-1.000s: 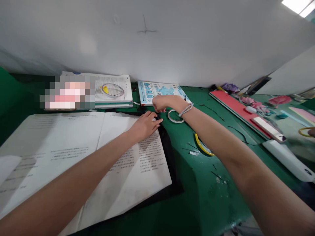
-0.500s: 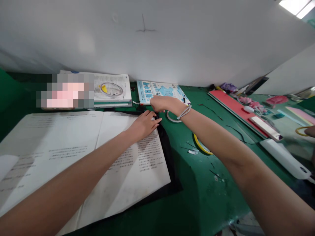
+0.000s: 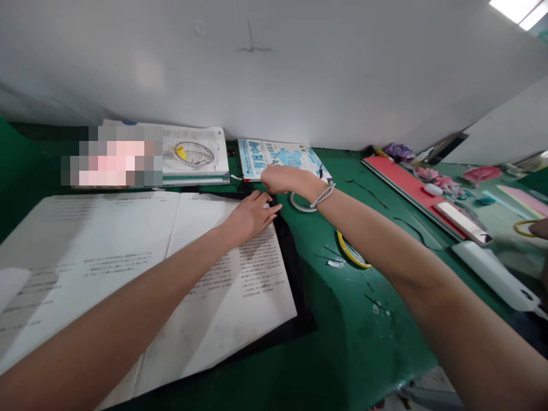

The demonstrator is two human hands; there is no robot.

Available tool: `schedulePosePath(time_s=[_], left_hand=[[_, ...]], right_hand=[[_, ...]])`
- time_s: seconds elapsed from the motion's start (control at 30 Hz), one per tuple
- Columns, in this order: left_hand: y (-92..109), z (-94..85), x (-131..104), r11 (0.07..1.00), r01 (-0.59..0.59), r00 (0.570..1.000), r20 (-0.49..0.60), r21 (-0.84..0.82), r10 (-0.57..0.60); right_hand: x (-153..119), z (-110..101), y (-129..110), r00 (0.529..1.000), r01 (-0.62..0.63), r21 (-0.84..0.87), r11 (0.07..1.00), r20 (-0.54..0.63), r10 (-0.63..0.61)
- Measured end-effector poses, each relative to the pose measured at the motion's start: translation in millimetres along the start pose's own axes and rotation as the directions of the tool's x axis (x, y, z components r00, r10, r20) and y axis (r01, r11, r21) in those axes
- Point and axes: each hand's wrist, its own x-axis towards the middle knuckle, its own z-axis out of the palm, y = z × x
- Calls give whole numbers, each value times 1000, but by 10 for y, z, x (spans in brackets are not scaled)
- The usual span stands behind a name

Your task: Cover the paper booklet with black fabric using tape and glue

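Observation:
My left hand (image 3: 252,214) lies on the upper right corner of a large opened-out printed paper (image 3: 240,319), its fingers stretched out and apart. Under that paper a black sheet (image 3: 306,314) sticks out along the right and front edges. Just beyond the corner, my right hand (image 3: 280,179) is closed with its fingertips pointing down at the black sheet's edge. Its fingers hide whatever is between them. A braided bracelet circles the right wrist. Beside that wrist lies a pale ring (image 3: 299,205), partly covered, and under the forearm a yellow ring (image 3: 351,256) shows.
Along the wall lie an open book (image 3: 199,137) with a clear ring on it and a blue-and-white booklet (image 3: 278,154). To the right are a red board (image 3: 406,185), a white glue gun-like tool (image 3: 496,277) and pink flowers (image 3: 482,174). Another person's hand (image 3: 540,229) is at the right edge.
Almost nothing differs. Both hands stay at the paper's corner in the same pose; the view has shifted very slightly.

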Motion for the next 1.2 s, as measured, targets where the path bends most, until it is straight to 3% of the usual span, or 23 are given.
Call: schedulePosePath(time_s=[0.3, 0.63, 0.83, 1.07, 1.2], left_hand=[[-10, 16, -3, 1000, 8, 1000, 0, -14, -8], [-18, -9, -4, 998, -30, 998, -57, -63, 26], [-33, 56, -3, 996, 23, 999, 28, -85, -21], [-16, 30, -7, 1000, 11, 999, 35, -27, -10], [5, 1, -9, 1000, -14, 999, 29, -9, 15]], right_hand=[[-25, 33, -47, 997, -5, -39, 999, -76, 2], [122, 13, 275, 997, -57, 150, 987, 58, 49], [110, 129, 439, 996, -92, 264, 960, 17, 90], [-102, 243, 374, 992, -121, 404, 907, 18, 124], [-78, 391, 332, 979, -159, 417, 895, -51, 198]])
